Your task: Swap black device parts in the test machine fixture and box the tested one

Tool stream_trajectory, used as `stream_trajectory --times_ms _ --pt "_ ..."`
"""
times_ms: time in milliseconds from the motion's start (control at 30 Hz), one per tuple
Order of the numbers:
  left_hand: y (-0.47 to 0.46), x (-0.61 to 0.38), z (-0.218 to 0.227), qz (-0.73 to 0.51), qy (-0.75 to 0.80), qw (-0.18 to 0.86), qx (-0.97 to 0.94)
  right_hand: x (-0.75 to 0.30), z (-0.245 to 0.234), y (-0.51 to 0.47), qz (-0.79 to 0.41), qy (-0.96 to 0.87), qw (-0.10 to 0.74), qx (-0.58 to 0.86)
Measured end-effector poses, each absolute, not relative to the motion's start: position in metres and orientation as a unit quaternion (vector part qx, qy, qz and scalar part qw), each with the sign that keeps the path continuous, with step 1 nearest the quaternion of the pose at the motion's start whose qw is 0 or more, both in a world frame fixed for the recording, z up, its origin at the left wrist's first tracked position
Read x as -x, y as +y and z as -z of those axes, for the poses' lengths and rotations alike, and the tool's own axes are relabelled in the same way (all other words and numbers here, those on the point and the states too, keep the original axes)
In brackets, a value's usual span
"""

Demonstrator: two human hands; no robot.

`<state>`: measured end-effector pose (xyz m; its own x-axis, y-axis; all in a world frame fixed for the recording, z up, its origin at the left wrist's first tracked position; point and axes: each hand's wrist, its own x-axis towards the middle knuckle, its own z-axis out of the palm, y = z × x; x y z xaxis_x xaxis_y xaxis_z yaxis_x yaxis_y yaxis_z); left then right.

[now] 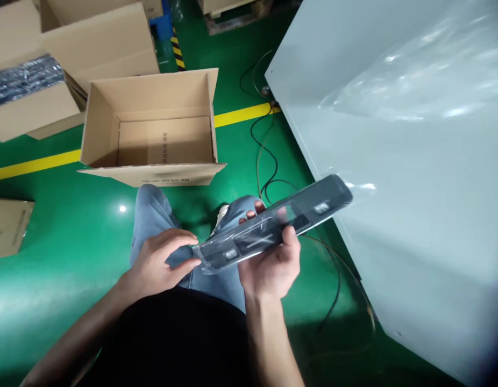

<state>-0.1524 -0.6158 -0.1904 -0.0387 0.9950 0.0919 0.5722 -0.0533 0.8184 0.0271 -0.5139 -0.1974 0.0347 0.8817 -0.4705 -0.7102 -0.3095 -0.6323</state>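
A long dark panel with rounded ends lies tilted across my lap, wrapped in clear plastic film. It has two small light rectangular windows and a glossy middle section. My right hand holds it from below around the middle, thumb on the front edge and fingertips showing at the far edge. At its left end, my left hand has thumb and index finger curved around the wrapped tip, touching the film. The other left fingers are partly hidden.
In front of my knees stands an open cardboard box. More cartons stand at the left, one holding plastic-wrapped items. A large pale panel surface with clear plastic sheeting fills the right. Cables run along the green floor.
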Motion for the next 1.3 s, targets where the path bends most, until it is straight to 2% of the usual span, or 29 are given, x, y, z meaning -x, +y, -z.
stream_trajectory --times_ms 267,533,667,833,1000,1067,1133,1300 --pt "-0.604 0.145 0.189 -0.368 0.592 0.155 -0.7 -0.025 0.201 -0.514 -0.668 -0.076 0.6 0.434" --pt "-0.605 0.149 0.197 -0.399 0.557 0.143 -0.714 -0.025 0.201 -0.512 -0.655 -0.036 0.609 0.447" --pt "-0.613 0.151 0.199 -0.394 0.592 0.155 -0.686 -0.024 0.199 -0.518 -0.659 -0.059 0.592 0.46" --pt "-0.596 0.146 0.194 -0.392 0.651 0.254 -0.598 -0.01 0.209 -0.548 -0.685 -0.142 0.558 0.447" --pt "-0.559 0.132 0.172 -0.385 0.594 0.464 -0.532 0.003 0.23 -0.585 -0.724 -0.245 0.48 0.431" --pt "-0.553 0.132 0.169 -0.393 0.568 0.49 -0.532 -0.001 0.234 -0.587 -0.677 -0.331 0.479 0.449" --pt "-0.554 0.135 0.17 -0.4 0.574 0.468 -0.54 -0.012 0.229 -0.579 -0.591 -0.426 0.5 0.467" --pt "-0.569 0.15 0.176 -0.352 0.597 0.429 -0.58 -0.056 0.185 -0.536 -0.373 -0.59 0.572 0.43"
